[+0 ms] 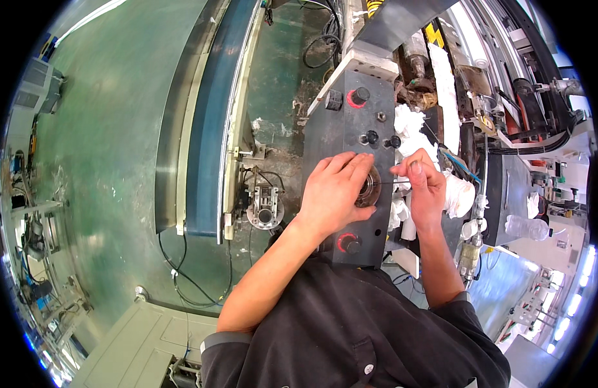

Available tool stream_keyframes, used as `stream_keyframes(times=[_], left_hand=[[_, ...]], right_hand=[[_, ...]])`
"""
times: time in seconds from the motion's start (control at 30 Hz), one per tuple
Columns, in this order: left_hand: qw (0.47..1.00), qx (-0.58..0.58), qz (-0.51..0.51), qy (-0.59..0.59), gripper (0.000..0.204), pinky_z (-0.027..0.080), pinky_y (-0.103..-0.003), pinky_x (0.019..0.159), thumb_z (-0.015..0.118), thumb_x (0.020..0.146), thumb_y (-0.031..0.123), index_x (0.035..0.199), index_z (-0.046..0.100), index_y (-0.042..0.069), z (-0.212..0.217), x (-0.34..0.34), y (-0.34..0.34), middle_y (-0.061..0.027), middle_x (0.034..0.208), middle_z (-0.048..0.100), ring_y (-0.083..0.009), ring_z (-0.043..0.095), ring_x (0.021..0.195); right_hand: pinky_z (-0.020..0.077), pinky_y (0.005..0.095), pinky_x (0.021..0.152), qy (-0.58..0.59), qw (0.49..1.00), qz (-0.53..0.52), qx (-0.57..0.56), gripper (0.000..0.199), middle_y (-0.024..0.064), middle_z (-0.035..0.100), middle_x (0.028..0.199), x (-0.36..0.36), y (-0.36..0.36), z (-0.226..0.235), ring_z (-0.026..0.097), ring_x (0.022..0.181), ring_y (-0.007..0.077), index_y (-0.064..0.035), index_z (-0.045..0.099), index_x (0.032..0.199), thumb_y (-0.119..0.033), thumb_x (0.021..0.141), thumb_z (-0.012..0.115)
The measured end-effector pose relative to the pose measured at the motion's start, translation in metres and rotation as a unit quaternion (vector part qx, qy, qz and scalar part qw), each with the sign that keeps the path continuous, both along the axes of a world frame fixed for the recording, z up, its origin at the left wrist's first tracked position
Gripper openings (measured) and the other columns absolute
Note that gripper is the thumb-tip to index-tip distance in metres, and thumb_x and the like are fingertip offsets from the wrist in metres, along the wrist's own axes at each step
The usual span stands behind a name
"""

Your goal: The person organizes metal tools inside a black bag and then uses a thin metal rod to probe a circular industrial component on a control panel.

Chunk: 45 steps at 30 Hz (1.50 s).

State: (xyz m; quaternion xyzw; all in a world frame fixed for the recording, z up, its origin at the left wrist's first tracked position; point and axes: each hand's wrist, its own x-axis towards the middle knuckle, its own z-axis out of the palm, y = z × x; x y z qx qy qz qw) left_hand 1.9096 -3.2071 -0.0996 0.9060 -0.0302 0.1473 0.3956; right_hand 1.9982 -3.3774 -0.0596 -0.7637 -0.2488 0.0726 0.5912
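Observation:
My left hand lies over a round metal ring set in a dark metal block. Its fingers are stretched out along the upper side, the thumb apart below, so part of the ring is hidden. To the right, my right hand is closed in a pinch on a thin dark rod, which points left to the ring. The rod's exact kind is too small to tell, and whether its tip touches the ring is unclear. Black knobs stick up from the block above my hands.
Red-ringed black bolts stand on the block. White crumpled cloths lie along its right side, by machine parts. A blue conveyor belt runs to the left, with cables on the green floor. A clear plastic bottle lies at right.

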Motion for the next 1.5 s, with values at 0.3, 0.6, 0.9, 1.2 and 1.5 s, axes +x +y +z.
stream_keyframes(times=[0.3,0.6,0.9,1.2,1.5], left_hand=[[1.0,0.001,0.001,-0.01,0.082,0.045,-0.042,0.101,0.086,0.062,0.031,0.134,0.054,0.007,0.0,0.0,0.0,-0.0074,0.129,0.063,-0.0267,0.055,0.124],[1.0,0.006,0.004,-0.006,0.081,0.046,-0.041,0.101,0.085,0.063,0.03,0.135,0.055,0.007,-0.002,0.001,-0.002,-0.0069,0.13,0.063,-0.0256,0.055,0.124],[1.0,0.01,0.003,-0.013,0.081,0.046,-0.041,0.101,0.084,0.063,0.03,0.135,0.055,0.007,-0.003,0.001,-0.002,-0.0068,0.13,0.064,-0.025,0.055,0.125],[1.0,-0.002,0.006,-0.009,0.083,0.045,-0.041,0.102,0.086,0.061,0.029,0.133,0.054,0.005,-0.005,0.0,-0.004,-0.0086,0.13,0.063,-0.0262,0.054,0.125],[1.0,-0.004,0.009,-0.013,0.082,0.046,-0.041,0.101,0.086,0.061,0.029,0.134,0.054,0.006,-0.004,0.001,-0.003,-0.0077,0.13,0.063,-0.0258,0.055,0.125]], right_hand=[[0.0319,0.0227,0.052,0.082,0.969,0.177,0.152,0.044,-0.0023,0.033,0.071,0.016,-0.007,0.007,0.036,0.06,0.0081,-0.0082,0.04,0.07,-0.024,0.09,0.075],[0.0462,0.0342,0.054,-0.063,0.909,0.077,-0.404,0.031,0.009,0.062,0.062,0.009,-0.007,0.009,0.061,0.056,0.0213,-0.0044,0.063,0.077,-0.032,0.086,0.075],[0.0509,0.0454,0.056,-0.236,0.831,0.188,-0.467,0.029,0.0131,0.067,0.069,0.011,0.004,0.006,0.066,0.063,0.0363,-0.0057,0.061,0.078,-0.03,0.093,0.061],[0.0526,0.0493,0.062,-0.092,0.851,0.154,-0.493,0.028,0.0179,0.067,0.072,0.006,0.011,0.016,0.066,0.066,0.0401,-0.0038,0.061,0.084,-0.03,0.094,0.06],[0.0531,0.0477,0.064,-0.13,0.826,0.165,-0.524,0.029,0.0184,0.069,0.075,0.007,0.01,0.011,0.068,0.07,0.0395,-0.0033,0.062,0.088,-0.032,0.092,0.061]])
